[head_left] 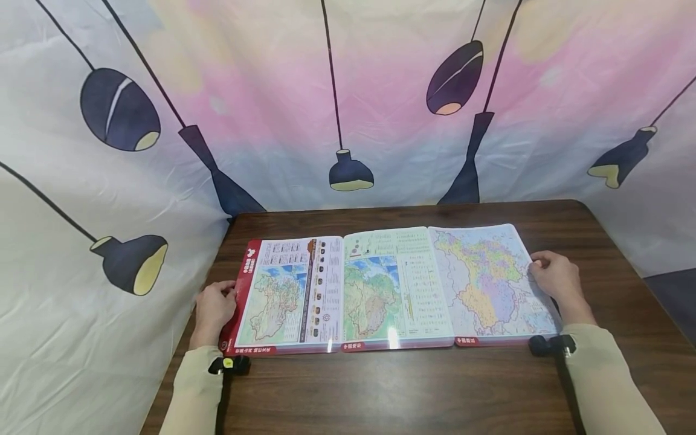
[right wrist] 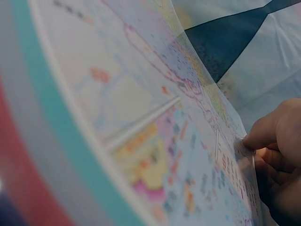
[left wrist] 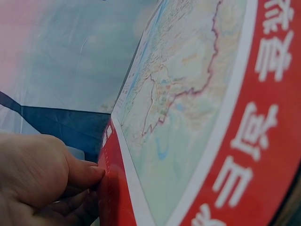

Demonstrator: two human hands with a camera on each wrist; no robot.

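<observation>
A large fold-out map book (head_left: 391, 287) lies open and flat on the dark wooden table (head_left: 380, 386), its long axis running from nine o'clock to three o'clock across the person's front, so each hand meets one short end of it. At nine o'clock the left hand (head_left: 214, 307) sits against the red-bordered outer edge; the left wrist view shows the thumb tip (left wrist: 94, 172) pressed to the thick red edge of the cover (left wrist: 109, 188), with the other fingers curled beneath it, so the hand pinches that edge lightly rather than lying flat on the page. The book spreads away from this hand toward three o'clock. In the middle the pages show relief maps and columns of small print, lying level. At the far right the coloured political map (head_left: 489, 281) forms the outermost leaf, and the right hand (head_left: 554, 279) rests at its edge, about three o'clock of the book. In the right wrist view the fingertips (right wrist: 256, 139) are bent close together and nip the thin, translucent rim of that leaf (right wrist: 202, 155), which rises slightly off the pages below. Both hands are equally near their own ends; the right one holds the loose leaf, which lies toward nine o'clock from its fingers. Behind the table hangs a cloth backdrop (head_left: 348, 103) printed with lamps.
</observation>
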